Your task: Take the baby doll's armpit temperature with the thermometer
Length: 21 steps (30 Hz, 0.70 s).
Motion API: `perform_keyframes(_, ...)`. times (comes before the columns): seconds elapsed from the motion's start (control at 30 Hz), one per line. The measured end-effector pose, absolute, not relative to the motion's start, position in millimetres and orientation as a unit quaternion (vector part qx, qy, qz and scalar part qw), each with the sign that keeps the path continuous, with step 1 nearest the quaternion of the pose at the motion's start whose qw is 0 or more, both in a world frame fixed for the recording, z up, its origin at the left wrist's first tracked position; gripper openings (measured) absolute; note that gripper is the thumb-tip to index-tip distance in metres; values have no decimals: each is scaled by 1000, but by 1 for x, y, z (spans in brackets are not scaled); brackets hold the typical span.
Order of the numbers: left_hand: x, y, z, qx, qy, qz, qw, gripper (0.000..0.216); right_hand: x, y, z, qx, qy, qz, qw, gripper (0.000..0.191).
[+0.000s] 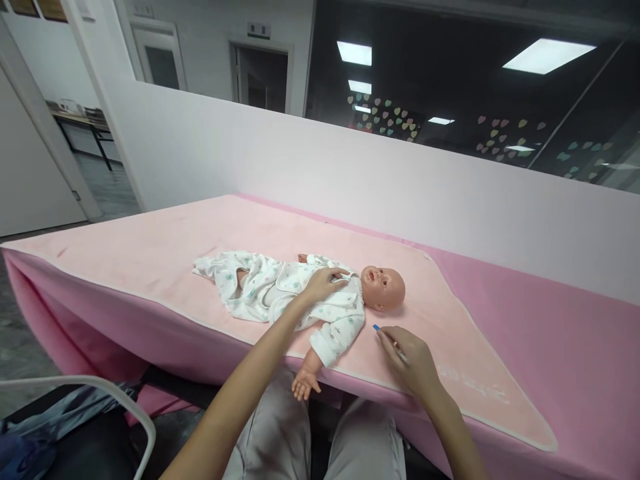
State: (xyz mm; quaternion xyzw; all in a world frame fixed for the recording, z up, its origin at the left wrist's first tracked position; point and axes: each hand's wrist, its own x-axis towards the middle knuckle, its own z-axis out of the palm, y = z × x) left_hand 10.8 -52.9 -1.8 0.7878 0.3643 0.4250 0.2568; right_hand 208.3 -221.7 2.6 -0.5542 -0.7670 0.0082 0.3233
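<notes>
A baby doll (383, 288) in a white printed romper (280, 290) lies on its back on a light pink towel (165, 260), head to the right. My left hand (324, 281) rests flat on the doll's chest, fingers stretched towards its neck. My right hand (410, 360) lies on the towel just below the doll's head, pinching a thin white stick with a blue tip (377, 327) that points towards the doll's shoulder. The doll's bare arm (306, 377) hangs over the table's front edge.
The towel covers a table with a darker pink cover (560, 333), backed by a pale partition wall (400, 180). A white chair rail (125, 400) and a dark bag (45, 427) sit at lower left. My grey-trousered knees (320, 440) are under the table edge.
</notes>
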Motion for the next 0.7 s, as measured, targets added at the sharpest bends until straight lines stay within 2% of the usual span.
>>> perform_keyframes(0.1,12,-46,-1,762,395,434,273,33,223,-213,-15,-561,-787,-48,254,25)
perform_keyframes(0.2,14,-36,1,747,422,432,278,30,237,-205,-29,-553,-797,-61,235,27)
perform_keyframes(0.43,15,-31,1,732,413,432,326,32,260,-190,-39,-545,-801,-31,246,52)
perform_keyframes(0.6,12,-42,5,723,356,437,400,27,231,-168,-17,-506,-795,-96,322,47)
perform_keyframes(0.7,11,-45,7,720,358,437,404,29,196,-140,-4,-444,-830,-127,312,50)
